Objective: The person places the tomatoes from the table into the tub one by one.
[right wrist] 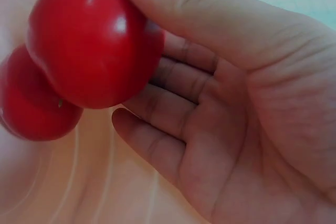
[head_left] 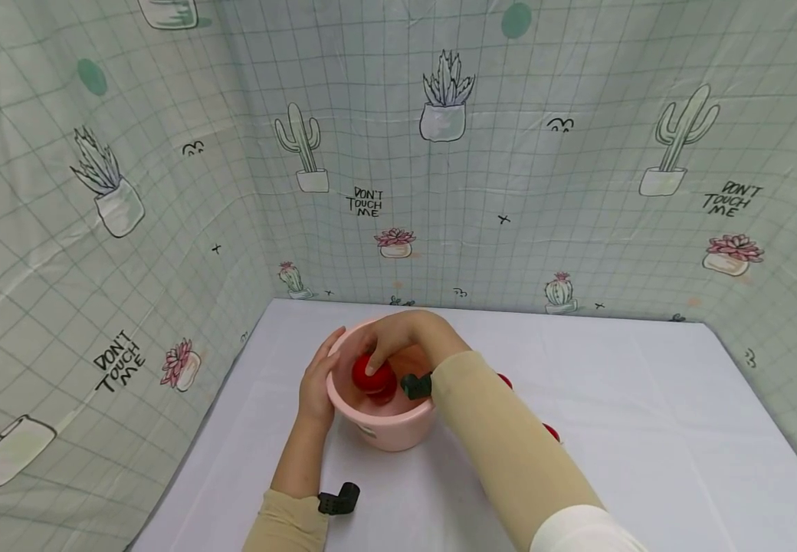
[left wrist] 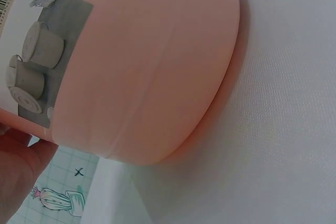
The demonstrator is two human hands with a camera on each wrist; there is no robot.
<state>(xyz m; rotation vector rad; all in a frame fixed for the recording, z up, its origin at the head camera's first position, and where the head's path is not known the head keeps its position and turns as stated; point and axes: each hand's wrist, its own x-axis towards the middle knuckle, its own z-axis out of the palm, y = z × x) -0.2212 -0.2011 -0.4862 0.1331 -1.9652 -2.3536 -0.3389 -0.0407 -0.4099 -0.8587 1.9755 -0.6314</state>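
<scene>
A pink bucket (head_left: 398, 437) stands on the white-covered table, tilted slightly in the head view. My left hand (head_left: 317, 379) holds its left rim, with the thumb over the edge and the fingers along the outer wall. Inside the bucket, my right hand (head_left: 401, 331) grips a red tomato (right wrist: 86, 51) between thumb and fingers. A second tomato (right wrist: 37, 103) lies in the bucket just beneath it, partly hidden by the held one. In the left wrist view the bucket's outer wall (left wrist: 152, 66) fills most of the picture, with some left-hand fingers behind it.
Two more red things (head_left: 550, 433) peek out from behind the right forearm on the table, mostly hidden. A printed label (left wrist: 63, 40) is stuck on the bucket. A cactus-patterned cloth (head_left: 509, 176) hangs behind the table (head_left: 647, 399) and along its sides.
</scene>
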